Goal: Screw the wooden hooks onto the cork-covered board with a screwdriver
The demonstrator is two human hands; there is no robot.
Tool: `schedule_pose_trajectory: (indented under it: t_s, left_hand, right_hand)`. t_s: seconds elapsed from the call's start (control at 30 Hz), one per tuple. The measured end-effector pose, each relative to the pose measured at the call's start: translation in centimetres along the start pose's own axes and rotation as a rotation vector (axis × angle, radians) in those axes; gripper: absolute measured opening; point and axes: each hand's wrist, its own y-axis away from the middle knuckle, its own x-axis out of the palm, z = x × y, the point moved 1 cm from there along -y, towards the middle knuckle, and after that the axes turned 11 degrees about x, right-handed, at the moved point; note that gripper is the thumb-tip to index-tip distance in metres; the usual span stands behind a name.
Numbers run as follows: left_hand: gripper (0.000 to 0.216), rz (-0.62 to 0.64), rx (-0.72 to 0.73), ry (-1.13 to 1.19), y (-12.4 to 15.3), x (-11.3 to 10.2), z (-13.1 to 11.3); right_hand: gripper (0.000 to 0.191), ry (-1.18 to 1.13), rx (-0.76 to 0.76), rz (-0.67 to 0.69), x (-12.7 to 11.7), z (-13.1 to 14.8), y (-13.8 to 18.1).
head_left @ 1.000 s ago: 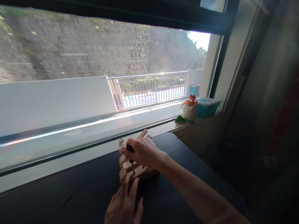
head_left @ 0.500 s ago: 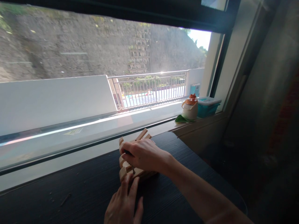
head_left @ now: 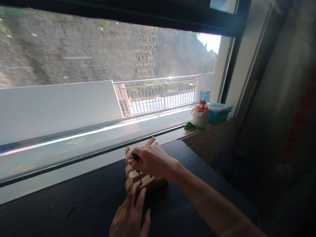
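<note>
My right hand (head_left: 151, 159) is wrapped round the black handle of a screwdriver (head_left: 136, 158). Its metal shaft points down, with the tip at the near part of a pale wooden piece (head_left: 147, 181). Several rounded blocks stick up along this piece's left side, and slats show at its far end. My right hand covers much of its middle. At the near left corner, the fingertips of my left hand (head_left: 129, 214) touch the wood. Its fingers are stretched out, and the thumb lies apart from the wood.
The dark tabletop (head_left: 89, 197) has small crumbs and a thin scrap (head_left: 67, 212) at left. Beyond it runs a window sill with a white cup-like container (head_left: 199, 119), a green leaf-shaped item (head_left: 191, 126) and a lidded teal box (head_left: 218, 115). Window glass stands behind.
My right hand has shifted and turned slightly on the screwdriver, so more of the handle and shaft shows. My left hand stays at the wood's near corner.
</note>
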Motion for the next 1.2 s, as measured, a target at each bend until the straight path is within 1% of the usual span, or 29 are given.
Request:
schedule_pose_trajectory:
  t_s: [0.13, 0.3, 0.4, 0.57, 0.7, 0.77, 0.97, 1.1, 1.2]
  left_hand:
    - [0.043, 0.006, -0.006, 0.014, 0.0, -0.1, 0.0]
    - [0.041, 0.0, -0.002, 0.01, 0.0, -0.2, -0.1]
    - [0.041, 0.003, -0.006, 0.001, 0.0, -0.1, -0.1]
    - [0.043, -0.002, 0.006, -0.02, 0.0, 0.0, -0.1]
    - [0.042, -0.011, 0.013, -0.022, 0.0, 0.1, -0.1]
    - [0.042, -0.017, 0.01, -0.016, 0.0, 0.1, 0.0]
    - [0.042, -0.005, 0.005, -0.016, 0.0, 0.0, 0.0]
    - [0.041, -0.019, 0.015, -0.033, -0.2, -0.1, -0.1]
    - [0.04, -0.018, 0.008, -0.039, -0.3, -0.1, -0.1]
  right_hand:
    - [0.025, -0.046, -0.098, 0.024, -0.9, 0.2, 0.5]
    - [0.025, -0.07, -0.136, 0.022, -0.9, 0.1, 0.4]
    - [0.025, -0.059, -0.105, 0.018, -0.6, 0.0, 0.1]
    - [0.027, -0.016, 0.016, -0.027, 0.1, -0.3, -0.4]
    - [0.031, -0.009, 0.054, -0.038, 0.1, 0.0, -0.1]
    - [0.031, -0.021, 0.033, -0.02, -0.3, 0.4, 0.2]
    - [0.024, -0.047, -0.047, 0.028, -1.4, 0.9, 0.9]
    - [0.023, -0.047, -0.113, 0.029, -1.4, 0.9, 0.8]
    - [0.025, -0.034, -0.117, 0.006, -1.0, 0.8, 0.5]
